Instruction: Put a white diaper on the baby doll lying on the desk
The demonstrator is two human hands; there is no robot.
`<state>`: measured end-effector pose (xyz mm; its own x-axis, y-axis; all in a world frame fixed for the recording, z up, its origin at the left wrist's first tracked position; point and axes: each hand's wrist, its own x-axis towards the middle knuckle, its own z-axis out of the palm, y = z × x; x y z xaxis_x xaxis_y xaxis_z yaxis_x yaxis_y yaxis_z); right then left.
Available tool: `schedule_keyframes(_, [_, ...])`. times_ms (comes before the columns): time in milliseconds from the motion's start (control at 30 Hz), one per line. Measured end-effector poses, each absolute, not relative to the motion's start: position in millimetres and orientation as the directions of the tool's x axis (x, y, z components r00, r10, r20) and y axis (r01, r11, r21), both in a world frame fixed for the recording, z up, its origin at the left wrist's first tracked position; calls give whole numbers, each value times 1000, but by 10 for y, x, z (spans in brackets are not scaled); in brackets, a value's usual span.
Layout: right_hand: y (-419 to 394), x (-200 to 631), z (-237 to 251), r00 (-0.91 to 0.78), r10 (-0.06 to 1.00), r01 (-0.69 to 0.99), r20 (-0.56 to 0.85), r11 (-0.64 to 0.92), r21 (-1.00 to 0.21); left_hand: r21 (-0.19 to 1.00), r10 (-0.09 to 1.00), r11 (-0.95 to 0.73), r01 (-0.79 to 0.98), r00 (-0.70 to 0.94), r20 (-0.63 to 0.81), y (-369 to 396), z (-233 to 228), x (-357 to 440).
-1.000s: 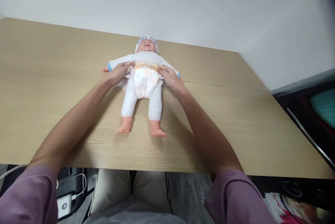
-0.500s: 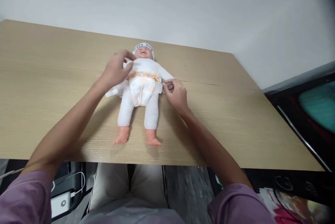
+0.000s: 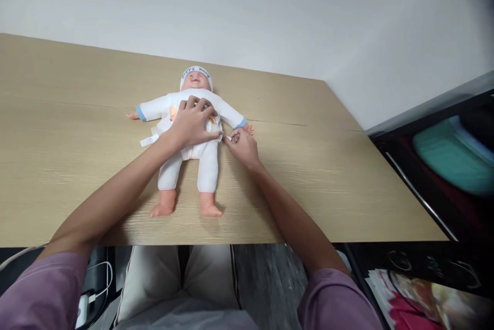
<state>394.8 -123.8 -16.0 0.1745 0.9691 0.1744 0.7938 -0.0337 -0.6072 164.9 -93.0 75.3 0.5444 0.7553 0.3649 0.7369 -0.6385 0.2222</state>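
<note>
A baby doll (image 3: 209, 170) in white clothes and a lettered cap lies face up on the table, feet toward me. Round its hips is a white diaper (image 3: 193, 153), partly covered by my hand. My left hand (image 3: 193, 123) rests over the doll's belly and the diaper front, fingers apart, its thumb reaching to the diaper's side edge. At that same edge, my right hand (image 3: 245, 150) pinches a small white diaper tab (image 3: 227, 137) pulled out sideways, beside the doll's hand. On the opposite side, another white tab (image 3: 148, 140) sticks out loose.
The wooden table (image 3: 309, 180) ends at its front edge near my lap. Behind it rises a pale wall (image 3: 231, 11). A black-framed object with a teal part (image 3: 451, 155) stands at the right. Below the table are a white cable (image 3: 106, 289) and colourful printed material (image 3: 409, 304).
My left hand has moved right and down from the doll's chest onto the diaper front. My right hand now draws the tab outward. The whole view has shifted slightly.
</note>
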Motion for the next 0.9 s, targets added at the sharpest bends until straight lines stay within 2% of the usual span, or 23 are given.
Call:
schedule_keyframes(133, [-1266,3928,-116,235,966,738,109,-105,-667,235,758,-635,736,535,372,-930,739,1661])
schedule_keyframes(300, [-1273,3970,-80,194,974,665,120,-41,-746,274,764,-632,725,522,379,-903,698,1666])
schedule_keyframes(433, [-1242,4128,-9,117,991,409,69,15,-912,275,775,-617,737,508,376,-906,685,1673])
schedule_keyframes(500, [-1218,4173,47,75,995,314,67,40,-949,261,775,-614,745,505,379,-918,682,1680])
schedule_keyframes(600, [-1146,4079,136,36,993,259,110,97,-961,247,773,-614,749,508,380,-934,678,1691])
schedule_keyframes(767, [-909,3619,198,-43,971,269,233,236,-934,253,776,-609,752,498,386,-947,692,1700])
schedule_keyframes(900, [-944,3417,150,31,955,274,296,277,-921,277,791,-598,752,498,356,-963,723,1691])
